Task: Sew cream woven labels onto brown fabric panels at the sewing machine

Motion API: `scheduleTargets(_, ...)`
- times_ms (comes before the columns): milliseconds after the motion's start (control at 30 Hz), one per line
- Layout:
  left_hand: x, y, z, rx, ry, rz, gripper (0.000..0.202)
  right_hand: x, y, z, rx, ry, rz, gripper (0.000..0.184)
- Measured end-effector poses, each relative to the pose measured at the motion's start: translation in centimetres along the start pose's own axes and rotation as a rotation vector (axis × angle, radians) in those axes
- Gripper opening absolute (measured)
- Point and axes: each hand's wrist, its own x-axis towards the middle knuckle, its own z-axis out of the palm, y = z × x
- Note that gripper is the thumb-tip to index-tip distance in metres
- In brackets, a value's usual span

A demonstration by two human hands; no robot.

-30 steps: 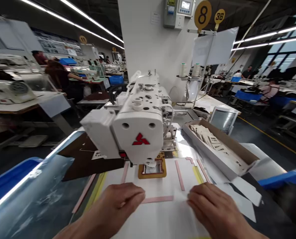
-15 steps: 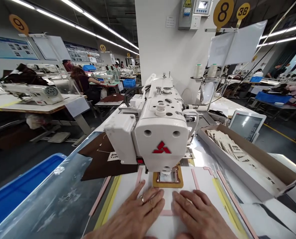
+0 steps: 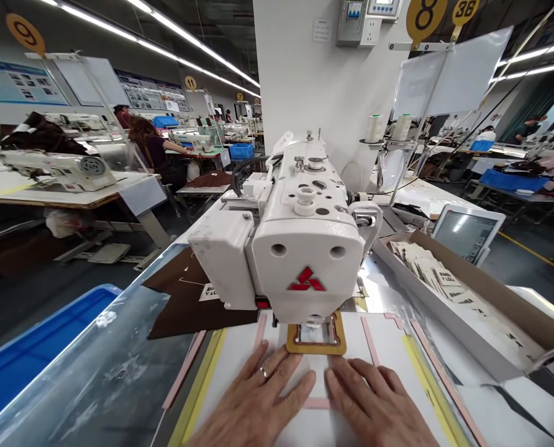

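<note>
My left hand [image 3: 267, 397] lies flat, fingers stretched forward, on a white board [image 3: 305, 428] marked with pink and yellow tape. To its right my right hand [image 3: 374, 397] rests on the same surface with its fingers extended. Neither one grips anything. Just beyond the fingertips sits a gold-coloured clamp frame [image 3: 292, 346] under the head of a white sewing machine [image 3: 307, 273] with a red emblem. Left of the machine head lies a dark brown fabric piece [image 3: 179, 316], and a white printed label [image 3: 208, 292] on it is partly hidden by the machine.
A cardboard box [image 3: 486, 354] of printed labels stands on the right, with a small screen [image 3: 466, 233] behind it. At the left edge is a blue bin [image 3: 48, 354]. Thread cones [image 3: 374, 128] stand behind the machine. A co-worker [image 3: 151, 146] sits at the far left.
My left thumb has spread away from the fingers. Both hands remain flat near the clamp frame. The view has tilted slightly downward.
</note>
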Motion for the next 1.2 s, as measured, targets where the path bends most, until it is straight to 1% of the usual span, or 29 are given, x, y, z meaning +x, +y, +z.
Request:
scheduleTargets(100, 0.2, 0.2, 0.7, -0.071, -0.052, -0.026, 0.074, 0.0, -0.2, 0.0, 0.022, 0.005, 0.019, 0.072)
scheduleTargets(233, 0.6, 0.2, 0.5, -0.151, -0.131, -0.029, 0.08, 0.5, -0.2, -0.3, 0.061, 0.052, 0.032, 0.069)
scheduleTargets(333, 0.5, 0.2, 0.4, -0.155, -0.097, -0.03, 0.084, 0.7, 0.1, -0.4, 0.068, 0.08, 0.024, 0.07)
scheduleTargets(400, 0.2, 0.2, 0.6, -0.152, -0.054, -0.042, 0.083, 0.8, 0.0, -0.8, 0.1, 0.088, 0.041, 0.071)
scheduleTargets(467, -0.1, 0.2, 0.9, -0.153, -0.011, -0.04, 0.079, 0.8, -0.4, -1.7, 0.176, 0.057, 0.122, 0.075)
scheduleTargets(500, -0.1, 0.3, 1.1, -0.161, -0.004, -0.033, 0.078, 0.8, -0.7, -2.4, 0.225, 0.02, 0.177, 0.077)
scheduleTargets(533, -0.1, 0.4, 1.3, -0.163, 0.024, -0.044, 0.076, 0.8, -1.0, -3.0, 0.273, -0.044, 0.238, 0.082)
scheduleTargets(567, 0.1, 0.5, 1.5, -0.172, -0.017, -0.064, 0.073, 0.9, -1.1, -3.5, 0.315, -0.112, 0.259, 0.083)
scheduleTargets(600, 0.3, 0.6, 1.8, -0.193, -0.048, -0.097, 0.071, 0.9, -1.1, -3.9, 0.351, -0.17, 0.238, 0.084)
scheduleTargets(633, 0.6, 0.7, 2.1, -0.221, -0.072, -0.102, 0.069, 1.0, -1.0, -4.1, 0.372, -0.199, 0.218, 0.086)
scheduleTargets(700, 1.2, 0.7, 2.6, -0.268, -0.098, -0.101, 0.07, 1.0, -0.6, -4.0, 0.406, -0.227, 0.196, 0.091)
scheduleTargets(767, 1.6, 0.7, 2.8, -0.301, -0.1, -0.092, 0.071, 0.9, -0.2, -3.7, 0.437, -0.253, 0.187, 0.094)
scheduleTargets(833, 1.7, 0.7, 2.7, -0.321, -0.099, -0.09, 0.067, 0.8, 0.1, -3.6, 0.452, -0.278, 0.183, 0.095)
scheduleTargets(967, 1.8, 0.7, 2.4, -0.352, -0.065, -0.093, 0.059, 0.9, 0.3, -3.9, 0.437, -0.268, 0.14, 0.087)
scheduleTargets(1067, 2.1, 0.7, 2.3, -0.398, -0.04, -0.111, 0.064, 0.8, 0.6, -4.1, 0.435, -0.275, 0.103, 0.08)
scheduleTargets(1200, 2.4, 0.8, 2.2, -0.408, -0.045, -0.155, 0.07, 0.6, 0.9, -4.1, 0.441, -0.26, 0.1, 0.079)
